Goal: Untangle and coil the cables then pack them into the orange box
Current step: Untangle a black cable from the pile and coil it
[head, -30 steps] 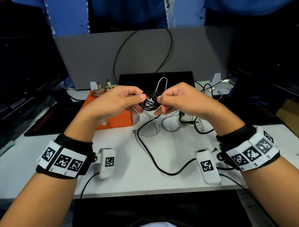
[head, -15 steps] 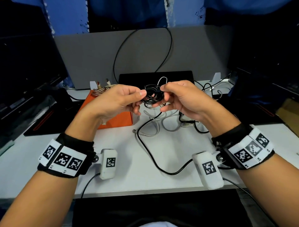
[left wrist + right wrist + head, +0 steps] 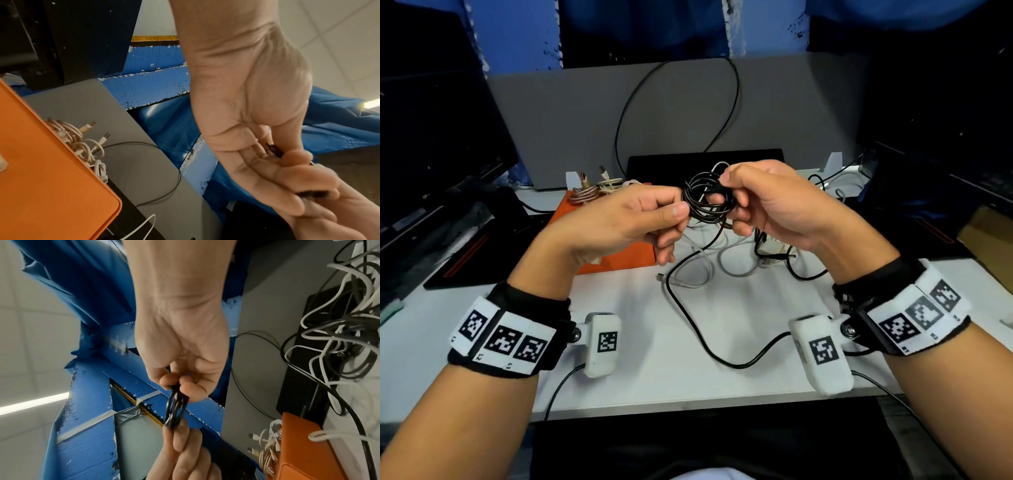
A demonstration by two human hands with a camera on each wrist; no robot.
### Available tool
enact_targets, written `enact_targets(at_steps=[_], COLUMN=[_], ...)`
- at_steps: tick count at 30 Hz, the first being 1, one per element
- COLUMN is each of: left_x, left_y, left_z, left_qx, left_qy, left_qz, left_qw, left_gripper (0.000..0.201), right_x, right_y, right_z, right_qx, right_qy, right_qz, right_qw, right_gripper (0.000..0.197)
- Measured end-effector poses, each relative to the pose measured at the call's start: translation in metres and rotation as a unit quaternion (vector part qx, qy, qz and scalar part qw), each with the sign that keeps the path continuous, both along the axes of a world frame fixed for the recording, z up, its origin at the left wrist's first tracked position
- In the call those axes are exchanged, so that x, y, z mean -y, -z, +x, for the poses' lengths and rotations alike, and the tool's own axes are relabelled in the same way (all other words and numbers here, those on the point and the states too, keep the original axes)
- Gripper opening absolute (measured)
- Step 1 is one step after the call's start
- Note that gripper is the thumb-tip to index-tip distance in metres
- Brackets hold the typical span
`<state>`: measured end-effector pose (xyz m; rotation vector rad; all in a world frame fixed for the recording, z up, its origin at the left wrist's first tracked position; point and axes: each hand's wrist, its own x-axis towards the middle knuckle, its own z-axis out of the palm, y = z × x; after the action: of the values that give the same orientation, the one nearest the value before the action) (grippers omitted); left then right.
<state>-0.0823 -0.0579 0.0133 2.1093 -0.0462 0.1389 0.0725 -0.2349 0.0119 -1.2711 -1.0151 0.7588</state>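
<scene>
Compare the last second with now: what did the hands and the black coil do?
The right hand rose and turned, its thumb now pinching the black coil from above; the coil lifted slightly. The left hand kept its pinch on the coil's left side. The orange box and the loose cables on the table stayed put.

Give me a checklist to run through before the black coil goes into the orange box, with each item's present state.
1. Both hands hold the black coil: ok; left hand and right hand pinch opposite sides.
2. Coil fully wound: not ok; a black tail trails over the table.
3. Tail free of the white cables: cannot tell.
4. Orange box within reach: ok, beside the left hand.
5. Room in the box: cannot tell; coiled cables already sit there.
</scene>
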Motion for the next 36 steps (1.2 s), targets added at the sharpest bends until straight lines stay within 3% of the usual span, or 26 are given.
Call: enact_targets(at_steps=[6,11,14,17,21,27,31,36], left_x=[-0.006,-0.004,0.006,0.022,0.027,0.017,0.01,0.009], left_y=[-0.008,-0.003,-0.003,-0.003,-0.001,0.005,0.009,0.008], left_z=[-0.006,-0.001,0.002,0.003,0.005,0.013,0.016,0.018], left_qx=[0.005,-0.003,0.004,0.012,0.035,0.031,0.037,0.039], left_qy=[0.018,-0.022,-0.078,-0.105,-0.091,-0.103,-0.081,-0.105], left_qz=[0.067,0.085,0.172,0.222,0.178,-0.046,-0.127,-0.137], left_qw=[0.998,0.996,0.982,0.969,0.979,0.993,0.988,0.984], left_gripper=[0.028,0.018,0.044,0.057,0.057,0.055,0.04,0.042], right_x=[0.008,-0.001,-0.004,-0.005,-0.005,-0.006,-0.007,-0.006], right_y=[-0.004,0.004,0.007,0.008,0.008,0.009,0.01,0.009], right_z=[0.01,0.011,0.01,0.008,0.009,0.007,0.009,0.01], right_qx=[0.028,0.027,0.028,0.051,0.061,0.058,0.05,0.063], right_qy=[-0.013,0.011,0.02,0.024,0.028,0.017,0.01,0.024], right_qz=[-0.003,-0.027,-0.033,-0.044,-0.047,-0.036,-0.029,-0.019], right_qw=[1.0,0.999,0.999,0.997,0.997,0.998,0.998,0.998], right_gripper=[0.05,0.045,0.045,0.044,0.042,0.043,0.043,0.046])
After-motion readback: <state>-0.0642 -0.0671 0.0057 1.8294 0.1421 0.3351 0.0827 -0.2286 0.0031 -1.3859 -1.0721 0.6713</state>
